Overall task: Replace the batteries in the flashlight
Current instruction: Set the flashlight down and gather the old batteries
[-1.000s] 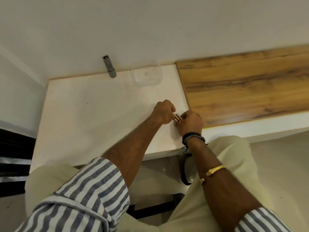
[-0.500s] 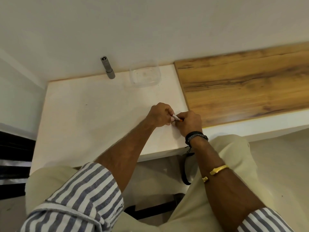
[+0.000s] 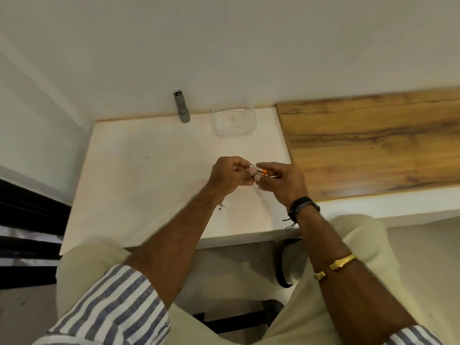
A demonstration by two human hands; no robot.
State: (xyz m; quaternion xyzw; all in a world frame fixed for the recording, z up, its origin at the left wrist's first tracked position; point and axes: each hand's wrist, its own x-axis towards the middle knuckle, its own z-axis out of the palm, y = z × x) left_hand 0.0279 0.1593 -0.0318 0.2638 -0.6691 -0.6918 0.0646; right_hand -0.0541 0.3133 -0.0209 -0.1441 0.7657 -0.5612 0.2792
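Battery (image 3: 261,171): we pinch it in left hand (image 3: 227,176)
Right hand (image 3: 283,181): loosely curled, touching battery, grip unclear
Flashlight (image 3: 181,107): upright by wall

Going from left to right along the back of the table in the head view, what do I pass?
Grey flashlight standing at the wall → clear plastic container → wood-grain panel.

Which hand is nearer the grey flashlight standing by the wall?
Left. The left hand is below and just right of the flashlight; the right hand is farther right.
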